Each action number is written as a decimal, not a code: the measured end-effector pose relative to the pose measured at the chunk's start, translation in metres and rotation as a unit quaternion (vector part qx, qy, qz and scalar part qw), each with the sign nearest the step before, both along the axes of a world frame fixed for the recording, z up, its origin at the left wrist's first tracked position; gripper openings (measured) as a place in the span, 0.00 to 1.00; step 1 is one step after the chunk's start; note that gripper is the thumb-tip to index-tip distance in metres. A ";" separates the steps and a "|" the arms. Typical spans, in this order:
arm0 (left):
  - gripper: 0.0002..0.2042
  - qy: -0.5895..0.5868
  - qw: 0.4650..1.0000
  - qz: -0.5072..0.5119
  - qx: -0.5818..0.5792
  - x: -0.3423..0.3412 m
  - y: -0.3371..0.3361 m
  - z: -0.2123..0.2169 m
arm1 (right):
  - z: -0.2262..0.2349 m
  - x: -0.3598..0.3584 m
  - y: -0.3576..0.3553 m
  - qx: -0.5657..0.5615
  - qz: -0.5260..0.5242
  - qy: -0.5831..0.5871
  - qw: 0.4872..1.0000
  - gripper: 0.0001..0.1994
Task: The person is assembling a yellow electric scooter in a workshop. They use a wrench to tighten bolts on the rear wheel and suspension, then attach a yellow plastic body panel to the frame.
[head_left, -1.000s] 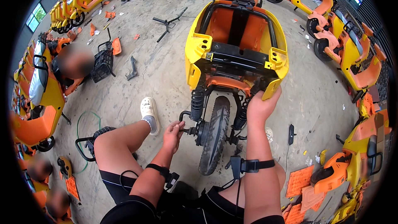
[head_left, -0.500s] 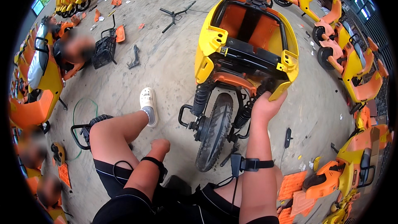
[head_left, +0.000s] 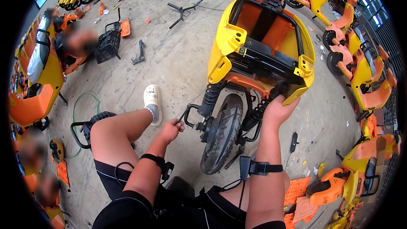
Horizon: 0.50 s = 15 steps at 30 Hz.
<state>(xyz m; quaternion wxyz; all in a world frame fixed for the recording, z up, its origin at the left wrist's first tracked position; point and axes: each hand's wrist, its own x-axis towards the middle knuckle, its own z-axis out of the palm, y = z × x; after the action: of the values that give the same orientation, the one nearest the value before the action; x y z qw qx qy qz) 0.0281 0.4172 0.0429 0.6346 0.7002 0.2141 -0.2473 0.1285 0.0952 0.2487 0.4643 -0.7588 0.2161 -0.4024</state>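
Observation:
A partly stripped scooter with a yellow body shell [head_left: 231, 38] stands before me, its black rear tyre [head_left: 224, 135] toward me. A shock absorber [head_left: 210, 99] flanks the wheel on the left; another [head_left: 256, 116] is on the right. My right hand [head_left: 280, 111] is closed at the shell's lower right yellow panel [head_left: 295, 96]; its fingertips are hidden in shadow beneath the panel. My left hand [head_left: 171, 129] is closed round a thin dark rod [head_left: 182, 115], just left of the wheel, beside a bent black tube bracket [head_left: 187, 123]. The rod's exact kind cannot be made out.
A black stand-like frame [head_left: 182, 12], a black basket [head_left: 108, 46] and orange scraps lie on the concrete. Yellow-orange scooters [head_left: 42, 80] stand at the left, more [head_left: 339, 46] at the right. A black part [head_left: 294, 142] and orange panels [head_left: 299, 191] lie at the lower right.
My left hand has risen from near my lap toward the left side of the wheel, and a rod now shows in it. My right hand stays at the panel. The view has shifted slightly.

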 end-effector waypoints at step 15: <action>0.21 -0.008 0.999 0.036 -0.037 -0.006 -0.021 -0.042 | -0.004 0.002 -0.003 0.013 0.005 -0.014 1.000 0.25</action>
<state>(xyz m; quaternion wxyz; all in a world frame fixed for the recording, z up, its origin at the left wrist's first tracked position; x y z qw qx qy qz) 0.0220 0.3958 0.0007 0.6701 0.6703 0.2245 -0.2263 0.1303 0.0924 0.2452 0.4789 -0.7481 0.2111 -0.4080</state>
